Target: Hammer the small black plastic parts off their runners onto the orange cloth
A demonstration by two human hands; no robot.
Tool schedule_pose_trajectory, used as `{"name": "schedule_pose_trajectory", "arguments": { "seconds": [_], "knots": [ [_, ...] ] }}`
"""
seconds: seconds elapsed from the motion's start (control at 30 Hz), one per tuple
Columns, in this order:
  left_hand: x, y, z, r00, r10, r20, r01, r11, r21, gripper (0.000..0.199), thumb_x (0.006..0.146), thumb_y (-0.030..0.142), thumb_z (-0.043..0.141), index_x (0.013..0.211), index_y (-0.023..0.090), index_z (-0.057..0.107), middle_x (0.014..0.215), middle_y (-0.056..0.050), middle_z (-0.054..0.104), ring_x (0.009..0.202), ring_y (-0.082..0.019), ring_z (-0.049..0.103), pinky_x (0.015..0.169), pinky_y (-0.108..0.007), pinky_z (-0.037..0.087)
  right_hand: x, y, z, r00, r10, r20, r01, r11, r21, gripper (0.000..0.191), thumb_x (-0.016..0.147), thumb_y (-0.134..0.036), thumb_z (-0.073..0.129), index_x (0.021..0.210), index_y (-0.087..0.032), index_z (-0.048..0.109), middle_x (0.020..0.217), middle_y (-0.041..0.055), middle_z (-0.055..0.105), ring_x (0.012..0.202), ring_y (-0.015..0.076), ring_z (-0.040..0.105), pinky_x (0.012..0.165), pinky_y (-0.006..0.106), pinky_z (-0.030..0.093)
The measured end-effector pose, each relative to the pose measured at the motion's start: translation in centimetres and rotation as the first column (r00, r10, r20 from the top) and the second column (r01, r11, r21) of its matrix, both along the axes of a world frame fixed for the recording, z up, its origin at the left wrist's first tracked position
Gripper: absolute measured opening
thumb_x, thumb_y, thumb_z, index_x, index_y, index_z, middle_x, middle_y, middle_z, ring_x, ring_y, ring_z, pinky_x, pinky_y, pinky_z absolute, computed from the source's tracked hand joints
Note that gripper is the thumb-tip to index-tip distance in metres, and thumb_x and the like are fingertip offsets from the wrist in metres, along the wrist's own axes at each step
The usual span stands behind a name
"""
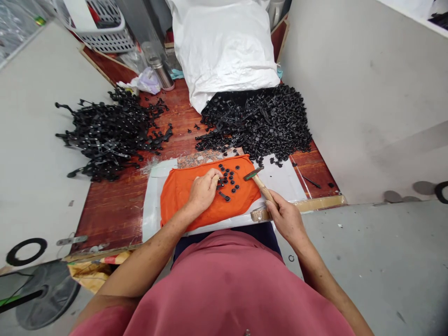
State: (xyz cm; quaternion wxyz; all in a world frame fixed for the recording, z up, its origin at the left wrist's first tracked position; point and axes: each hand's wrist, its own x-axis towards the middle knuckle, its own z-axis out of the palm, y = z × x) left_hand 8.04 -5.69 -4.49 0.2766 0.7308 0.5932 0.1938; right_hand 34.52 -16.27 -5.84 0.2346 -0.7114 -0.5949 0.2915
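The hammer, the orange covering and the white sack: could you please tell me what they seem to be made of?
Hammer: handle probably bare wood, by its pale tan; head likely metal, dark with green patches, perhaps paint.
Orange covering: likely matte fabric, given its soft folds.
White sack: perhaps thin plastic, from its slight sheen and crumples.

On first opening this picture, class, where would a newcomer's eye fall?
Probably on the bright orange cloth in the middle, with small round black pieces on it and the left hand beside them. Next, the wooden-handled hammer in the right hand, at the cloth's right edge. Behind, a white sack has a large black heap before it and a tangled black pile to the left.
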Motion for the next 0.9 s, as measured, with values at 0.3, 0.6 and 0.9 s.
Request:
{"name": "schedule_pose_trajectory", "arguments": {
  "seconds": [0.3,0.6,0.9],
  "knots": [
    [0.2,0.0,-0.1,0.991,0.001,-0.131,-0.001,1.000,0.003,0.028,0.103,0.030,0.039,0.106,0.026,0.066,0.093,-0.002,0.078,0.088,-0.023,0.071,0.093,-0.037,0.045,0.1,-0.1,-0.2,1.000,0.008,-0.030,-0.008,1.000,0.019,0.046,0.100,-0.036,0.049,0.143,-0.026,0.064,0.105,0.0035,0.081,0.087,0.0233,0.074,0.073,0.031,0.054],
    [0.2,0.1,-0.4,0.990,-0.003,-0.140,0.007,1.000,0.028,0.030,0.104,0.031,0.038,0.109,0.027,0.067,0.095,-0.002,0.078,0.087,-0.022,0.070,0.092,-0.036,0.046,-2.2,0.4,4.3,0.969,0.177,0.173,-0.221,0.933,0.283,0.051,0.107,-0.031,0.041,0.159,-0.029,0.045,0.120,0.0090,0.076,0.102,0.0227,0.073,0.093,0.034,0.057],
    [0.5,-0.1,-0.1,0.975,0.002,-0.221,0.001,1.000,0.013,0.031,0.105,0.031,0.036,0.115,0.026,0.065,0.084,-0.002,0.075,0.081,-0.023,0.070,0.091,-0.037,0.045,-4.1,1.2,3.7,0.883,0.223,0.413,-0.317,0.932,0.176,0.054,0.109,-0.028,0.036,0.163,-0.027,0.037,0.098,0.0067,0.075,0.076,0.0187,0.070,0.072,0.027,0.054]
  ]
}}
